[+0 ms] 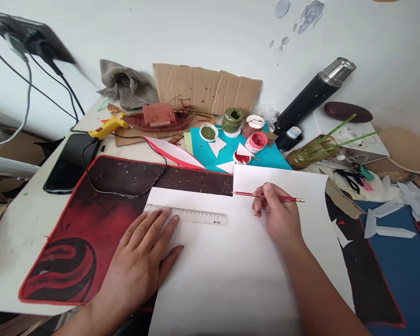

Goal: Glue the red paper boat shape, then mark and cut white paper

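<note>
A large sheet of white paper (231,261), with a piece cut out at its upper left, lies on a black and red mat (73,224). Near the sheet's upper left edge rests a clear ruler (196,216). My left hand (143,252) is flat on the paper, fingers spread, fingertips on the ruler's left part. Above the right part of the sheet, my right hand (280,212) pinches a red pencil (287,198). The pencil lies nearly level, its tip pointing left at the corner of the cutout.
Behind the mat stand open paint jars (232,121) on a teal sheet (273,156), a model boat (157,119), a yellow glue gun (108,126) with its cable, and a black flask (308,98). A phone (70,163) lies left. Paper scraps (388,219) lie right.
</note>
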The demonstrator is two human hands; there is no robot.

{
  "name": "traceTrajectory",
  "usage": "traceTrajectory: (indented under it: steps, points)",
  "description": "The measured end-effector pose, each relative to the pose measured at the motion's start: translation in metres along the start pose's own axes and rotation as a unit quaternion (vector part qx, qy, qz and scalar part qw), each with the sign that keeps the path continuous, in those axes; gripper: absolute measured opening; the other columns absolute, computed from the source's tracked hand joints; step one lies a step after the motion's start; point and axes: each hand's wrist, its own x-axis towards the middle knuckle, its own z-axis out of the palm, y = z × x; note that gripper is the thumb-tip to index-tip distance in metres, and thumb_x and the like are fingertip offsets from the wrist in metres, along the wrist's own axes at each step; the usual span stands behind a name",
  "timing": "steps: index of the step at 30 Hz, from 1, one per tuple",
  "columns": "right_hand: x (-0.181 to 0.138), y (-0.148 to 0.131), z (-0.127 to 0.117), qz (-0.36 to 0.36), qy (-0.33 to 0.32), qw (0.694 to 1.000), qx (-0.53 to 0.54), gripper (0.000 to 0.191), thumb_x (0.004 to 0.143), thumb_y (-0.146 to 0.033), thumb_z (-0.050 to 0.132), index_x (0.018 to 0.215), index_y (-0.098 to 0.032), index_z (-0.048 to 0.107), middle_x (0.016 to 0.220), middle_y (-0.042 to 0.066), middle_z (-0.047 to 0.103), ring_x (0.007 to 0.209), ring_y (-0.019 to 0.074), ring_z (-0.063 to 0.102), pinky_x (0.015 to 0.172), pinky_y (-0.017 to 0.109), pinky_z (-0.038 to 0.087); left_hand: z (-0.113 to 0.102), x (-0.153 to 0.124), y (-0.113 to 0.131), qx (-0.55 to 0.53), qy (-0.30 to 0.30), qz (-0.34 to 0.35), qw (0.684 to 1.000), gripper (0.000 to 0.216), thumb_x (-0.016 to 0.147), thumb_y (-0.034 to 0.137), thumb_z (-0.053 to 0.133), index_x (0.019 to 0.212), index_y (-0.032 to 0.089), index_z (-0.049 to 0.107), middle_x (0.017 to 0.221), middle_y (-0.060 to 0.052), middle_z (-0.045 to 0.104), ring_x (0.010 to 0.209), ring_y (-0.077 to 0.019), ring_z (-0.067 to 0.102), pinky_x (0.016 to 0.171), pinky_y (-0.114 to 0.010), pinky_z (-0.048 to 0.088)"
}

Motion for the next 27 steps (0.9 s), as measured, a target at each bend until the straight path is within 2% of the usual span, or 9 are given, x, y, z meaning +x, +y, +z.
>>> traceTrajectory:
  steps: [27]
  points:
    - [-0.0034,-0.0069,0.0020,0.002,-0.024,0.999,-0.031,0.051,0.091,-0.070,0.080,0.078,-0.021,0.075,0.056,0.001,0.062,0.050,0.0151,0.057,0.049,0.028,0.043,0.0019,-0.0017,-0.0010,-0.012,0.000,-0.012,1.000,0.058,0.105,0.032,0.067,0.158,0.013,0.055,0.152,-0.022,0.068,0.136,-0.0405,0.066,0.122,-0.058,0.046]
